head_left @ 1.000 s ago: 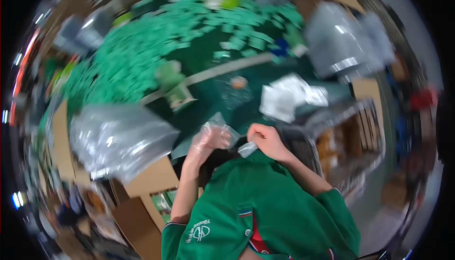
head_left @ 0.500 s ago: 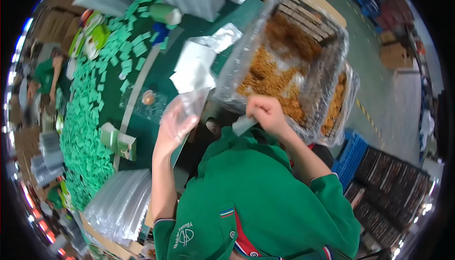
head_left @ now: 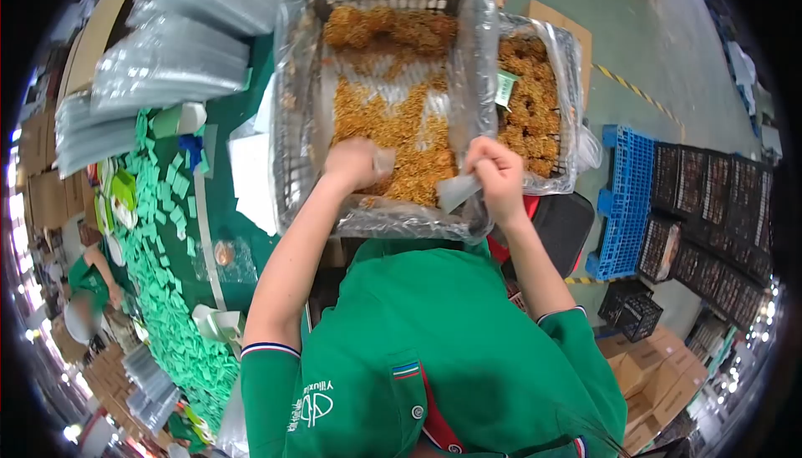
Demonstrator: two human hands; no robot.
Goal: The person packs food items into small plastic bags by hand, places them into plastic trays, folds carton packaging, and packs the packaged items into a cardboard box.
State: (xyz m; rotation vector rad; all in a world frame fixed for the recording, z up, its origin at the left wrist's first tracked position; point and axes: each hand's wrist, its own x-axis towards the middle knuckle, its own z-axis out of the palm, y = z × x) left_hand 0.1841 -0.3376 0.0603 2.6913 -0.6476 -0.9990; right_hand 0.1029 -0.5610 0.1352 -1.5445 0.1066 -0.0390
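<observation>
Plastic-lined crate (head_left: 386,224): before me, golden-brown bits (head_left: 368,116) loose inside, middle to near.
My left hand (head_left: 354,164): over those bits, near left; whether its fingers close, I cannot tell.
My right hand (head_left: 499,176): clamped on a translucent plastic piece (head_left: 457,193), near right.

Packing workshop: stacked black crates (head_left: 712,199), blue pallet (head_left: 625,199), cardboard boxes (head_left: 664,383), yellow-black floor tape (head_left: 635,90).
</observation>
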